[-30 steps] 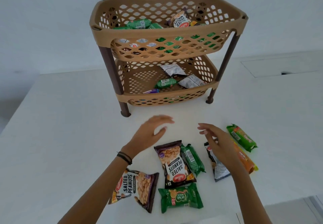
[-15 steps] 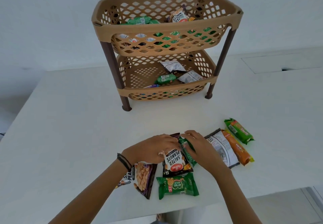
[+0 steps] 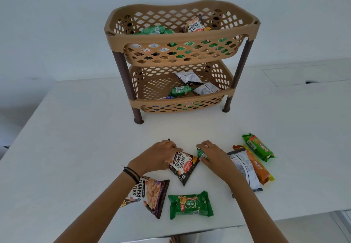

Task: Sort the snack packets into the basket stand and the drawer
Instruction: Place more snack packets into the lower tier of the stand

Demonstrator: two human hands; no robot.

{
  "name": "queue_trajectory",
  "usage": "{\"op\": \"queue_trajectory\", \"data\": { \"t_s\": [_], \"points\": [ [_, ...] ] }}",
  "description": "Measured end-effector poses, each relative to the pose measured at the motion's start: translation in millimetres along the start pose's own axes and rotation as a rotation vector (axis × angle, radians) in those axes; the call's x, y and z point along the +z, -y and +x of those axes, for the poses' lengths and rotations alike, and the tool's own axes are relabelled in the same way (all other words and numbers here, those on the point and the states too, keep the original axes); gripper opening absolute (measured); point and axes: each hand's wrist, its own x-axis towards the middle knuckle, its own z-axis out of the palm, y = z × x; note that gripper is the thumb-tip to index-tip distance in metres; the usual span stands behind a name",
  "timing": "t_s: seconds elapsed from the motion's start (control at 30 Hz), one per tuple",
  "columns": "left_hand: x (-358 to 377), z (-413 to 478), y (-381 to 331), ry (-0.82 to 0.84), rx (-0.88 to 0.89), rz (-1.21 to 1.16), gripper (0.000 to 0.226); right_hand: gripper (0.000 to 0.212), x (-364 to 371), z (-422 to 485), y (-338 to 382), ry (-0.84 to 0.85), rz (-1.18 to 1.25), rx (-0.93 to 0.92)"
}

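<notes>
Finding: both hands are now engaged. The left hand [image 3: 161, 157] grips the peanut packet [image 3: 183, 165] by its upper edge, fingers curled over it. The right hand [image 3: 214, 157] pinches the green packet [image 3: 201, 152], fingers narrow around its end.

A second ago both hands hovered above the pile with fingers spread and nothing held. Half a second ago they were closing on these two packets, which then lay flat side by side. The peanut packet has since turned, one corner now pointing at the front edge of the surface [image 3: 76, 147]. Whether it is clear of the surface cannot be told.

Judgement: pick-up of two packets is in hand; placement is not yet done. Both are near the front edge, well apart from the stand [image 3: 180, 35] at the rear, whose two tiers already hold packets. Other packets [image 3: 190, 204] remain loose along the front edge. No drawer is identifiable.
</notes>
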Motion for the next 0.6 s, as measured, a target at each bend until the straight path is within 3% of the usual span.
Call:
{"op": "queue_trajectory", "data": {
  "t_s": [0.27, 0.43, 0.6],
  "points": [
    [9, -2, 13, 0.085, -0.061, -0.041, 0.083, 0.061, -19, 7, -12, 0.135, -0.047, 0.096],
    [7, -2, 14, 0.052, -0.037, -0.076, 0.077, 0.062, -19, 12, -12, 0.192, -0.087, 0.119],
    [-2, -1, 15, -0.024, -0.043, -0.053, 0.054, 0.059, -22, 21, -10, 0.143, -0.014, 0.144]
  ]
}}
